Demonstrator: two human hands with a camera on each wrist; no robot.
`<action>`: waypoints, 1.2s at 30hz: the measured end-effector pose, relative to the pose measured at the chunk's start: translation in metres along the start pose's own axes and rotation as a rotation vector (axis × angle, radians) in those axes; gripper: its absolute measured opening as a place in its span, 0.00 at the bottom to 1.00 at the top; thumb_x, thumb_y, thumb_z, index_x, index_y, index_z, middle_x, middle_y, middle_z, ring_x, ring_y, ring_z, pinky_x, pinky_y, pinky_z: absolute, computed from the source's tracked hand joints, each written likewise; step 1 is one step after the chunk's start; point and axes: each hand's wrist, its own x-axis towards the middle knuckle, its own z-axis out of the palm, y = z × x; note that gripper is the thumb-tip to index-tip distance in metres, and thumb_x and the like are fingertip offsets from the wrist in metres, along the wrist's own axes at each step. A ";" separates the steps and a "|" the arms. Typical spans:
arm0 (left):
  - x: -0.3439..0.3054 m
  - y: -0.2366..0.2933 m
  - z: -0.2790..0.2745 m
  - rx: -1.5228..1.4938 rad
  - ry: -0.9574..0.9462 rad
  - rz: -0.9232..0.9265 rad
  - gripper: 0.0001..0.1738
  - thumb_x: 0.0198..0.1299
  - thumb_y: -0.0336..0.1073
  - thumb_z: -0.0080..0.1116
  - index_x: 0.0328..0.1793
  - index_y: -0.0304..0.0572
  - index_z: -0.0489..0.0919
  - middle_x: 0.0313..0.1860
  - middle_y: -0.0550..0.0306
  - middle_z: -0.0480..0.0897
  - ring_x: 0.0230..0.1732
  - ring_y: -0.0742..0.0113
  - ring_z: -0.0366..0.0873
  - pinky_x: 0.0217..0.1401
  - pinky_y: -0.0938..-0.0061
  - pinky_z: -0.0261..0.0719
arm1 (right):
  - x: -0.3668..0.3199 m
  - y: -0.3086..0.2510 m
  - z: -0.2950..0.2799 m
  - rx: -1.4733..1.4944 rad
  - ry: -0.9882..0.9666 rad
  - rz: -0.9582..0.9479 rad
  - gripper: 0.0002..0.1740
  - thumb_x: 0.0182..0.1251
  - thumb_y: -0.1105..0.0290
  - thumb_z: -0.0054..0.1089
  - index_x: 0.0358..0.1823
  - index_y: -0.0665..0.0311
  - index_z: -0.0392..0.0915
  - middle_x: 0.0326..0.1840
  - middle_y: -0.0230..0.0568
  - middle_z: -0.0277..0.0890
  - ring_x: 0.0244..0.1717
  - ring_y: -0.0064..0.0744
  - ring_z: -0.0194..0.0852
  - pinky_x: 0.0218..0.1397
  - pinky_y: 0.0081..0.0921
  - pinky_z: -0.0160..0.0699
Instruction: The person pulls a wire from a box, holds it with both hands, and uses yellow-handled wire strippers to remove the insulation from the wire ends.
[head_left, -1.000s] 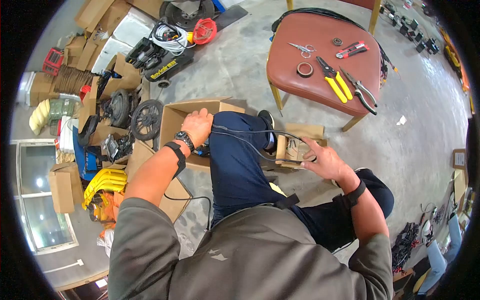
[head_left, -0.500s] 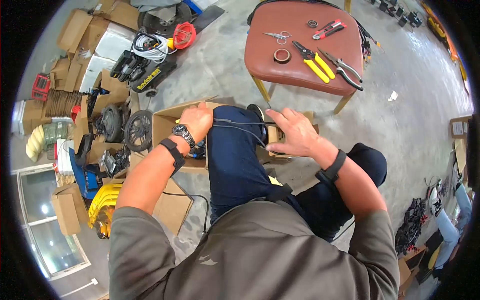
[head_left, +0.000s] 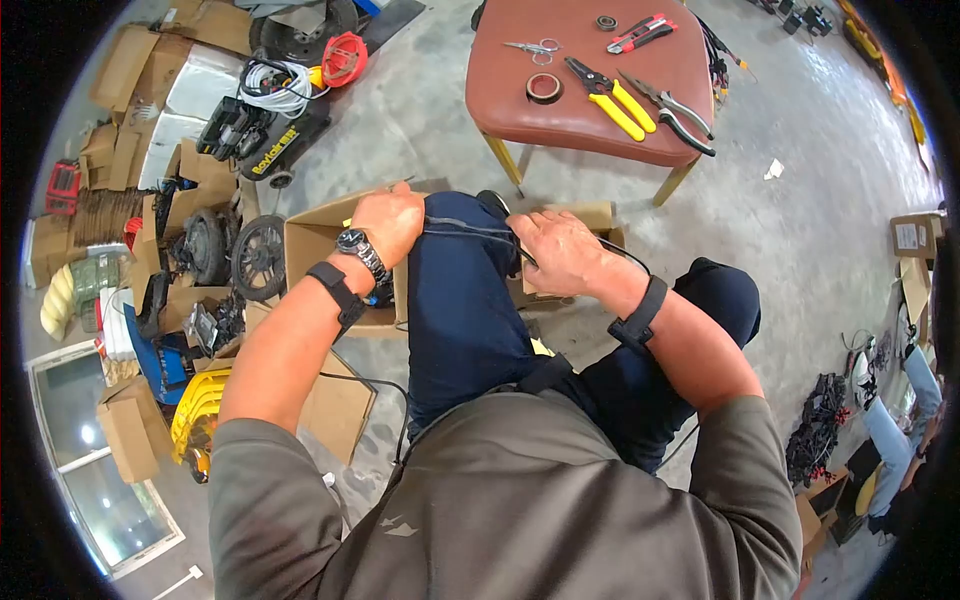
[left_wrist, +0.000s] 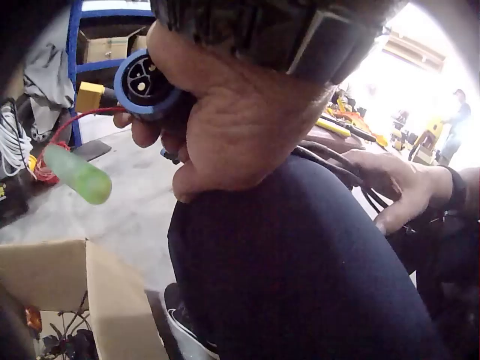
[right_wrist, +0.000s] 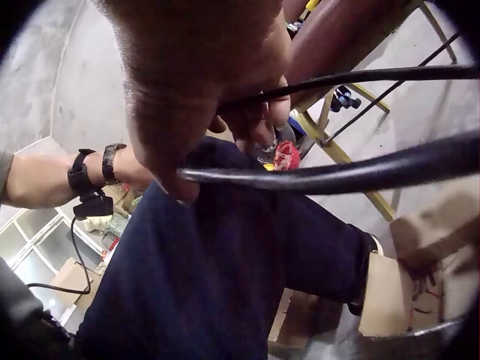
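Observation:
My left hand rests at the raised knee, its fingers curled round a round black connector with a blue ring, whose contacts face outward in the left wrist view. Two dark cables run from it across the navy trouser leg to my right hand. That hand is bent round the cables beyond the knee. In the right wrist view, a thick black cable passes by the thumb and a thinner one runs under the fingers of the right hand.
A red-brown chair ahead holds yellow-handled strippers, pliers, scissors, a cutter and tape. An open cardboard box stands left of the knee; a smaller box lies beyond the right hand. Wheels, boxes and a compressor are at left.
My right hand has moved left along the cables, closer to my left hand, and its spread fingers have drawn in. The left hand keeps its grip. The head view has shifted, moving the chair up and left.

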 end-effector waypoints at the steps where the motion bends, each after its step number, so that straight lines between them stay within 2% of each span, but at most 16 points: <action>1: -0.001 -0.001 0.002 -0.005 0.039 0.018 0.04 0.51 0.29 0.58 0.32 0.36 0.80 0.30 0.43 0.82 0.33 0.45 0.83 0.36 0.57 0.81 | -0.001 0.000 -0.001 -0.007 -0.034 0.022 0.22 0.55 0.69 0.58 0.52 0.70 0.72 0.46 0.54 0.80 0.52 0.55 0.78 0.59 0.46 0.73; 4: -0.002 -0.001 -0.001 0.017 -0.078 -0.028 0.07 0.56 0.29 0.55 0.35 0.39 0.83 0.39 0.44 0.83 0.41 0.46 0.84 0.43 0.58 0.84 | -0.002 0.001 -0.002 0.024 -0.115 0.091 0.16 0.57 0.71 0.54 0.46 0.70 0.72 0.45 0.57 0.80 0.51 0.58 0.78 0.59 0.49 0.73; 10: -0.002 -0.001 -0.005 0.012 -0.063 -0.001 0.07 0.56 0.29 0.54 0.34 0.39 0.83 0.38 0.42 0.83 0.39 0.45 0.84 0.42 0.58 0.83 | -0.004 0.001 -0.001 0.068 -0.116 0.082 0.15 0.58 0.71 0.52 0.46 0.70 0.71 0.46 0.61 0.79 0.52 0.59 0.78 0.58 0.50 0.73; 13: -0.002 -0.002 -0.004 -0.006 -0.054 0.005 0.07 0.55 0.29 0.54 0.33 0.39 0.83 0.38 0.41 0.83 0.38 0.44 0.84 0.41 0.57 0.83 | -0.003 0.003 0.003 0.062 -0.092 0.069 0.15 0.59 0.71 0.51 0.46 0.71 0.70 0.42 0.62 0.80 0.49 0.61 0.80 0.54 0.51 0.75; 16: -0.002 -0.003 -0.002 -0.007 -0.037 0.002 0.06 0.55 0.29 0.55 0.33 0.39 0.83 0.38 0.41 0.83 0.38 0.44 0.84 0.41 0.57 0.83 | -0.001 0.002 -0.003 0.047 -0.208 0.118 0.15 0.61 0.70 0.51 0.46 0.71 0.70 0.36 0.61 0.82 0.42 0.62 0.82 0.48 0.53 0.77; 19: -0.004 -0.005 0.002 0.028 -0.019 0.004 0.06 0.54 0.29 0.55 0.33 0.39 0.83 0.39 0.41 0.82 0.38 0.45 0.84 0.41 0.57 0.84 | -0.001 0.003 -0.004 0.054 -0.210 0.108 0.14 0.64 0.68 0.51 0.46 0.71 0.70 0.31 0.59 0.82 0.38 0.63 0.82 0.45 0.55 0.76; 22: -0.005 -0.004 0.002 -0.001 -0.015 -0.014 0.06 0.55 0.29 0.55 0.33 0.38 0.83 0.39 0.42 0.82 0.38 0.45 0.84 0.41 0.58 0.84 | -0.002 0.003 -0.008 0.108 -0.209 0.082 0.14 0.68 0.64 0.51 0.45 0.70 0.71 0.30 0.59 0.81 0.38 0.64 0.81 0.45 0.56 0.76; 28: -0.002 -0.001 0.001 0.015 -0.038 -0.019 0.06 0.55 0.29 0.55 0.33 0.38 0.83 0.39 0.43 0.82 0.38 0.45 0.84 0.41 0.58 0.84 | -0.002 0.007 -0.009 0.121 -0.147 0.091 0.22 0.73 0.51 0.52 0.46 0.66 0.72 0.32 0.60 0.81 0.40 0.64 0.80 0.46 0.56 0.76; 31: -0.001 0.002 0.005 -0.004 0.039 -0.020 0.03 0.50 0.28 0.57 0.31 0.40 0.81 0.35 0.44 0.80 0.37 0.45 0.82 0.39 0.56 0.81 | -0.001 0.005 -0.012 0.132 -0.101 0.116 0.22 0.73 0.50 0.53 0.47 0.65 0.73 0.33 0.61 0.81 0.40 0.65 0.80 0.46 0.56 0.75; 36: 0.007 0.015 -0.003 -0.039 0.025 0.005 0.03 0.51 0.28 0.57 0.30 0.40 0.81 0.35 0.44 0.81 0.38 0.46 0.83 0.40 0.57 0.82 | 0.007 0.004 -0.007 0.311 -0.048 0.046 0.20 0.72 0.53 0.54 0.45 0.66 0.73 0.33 0.63 0.79 0.40 0.67 0.78 0.45 0.57 0.73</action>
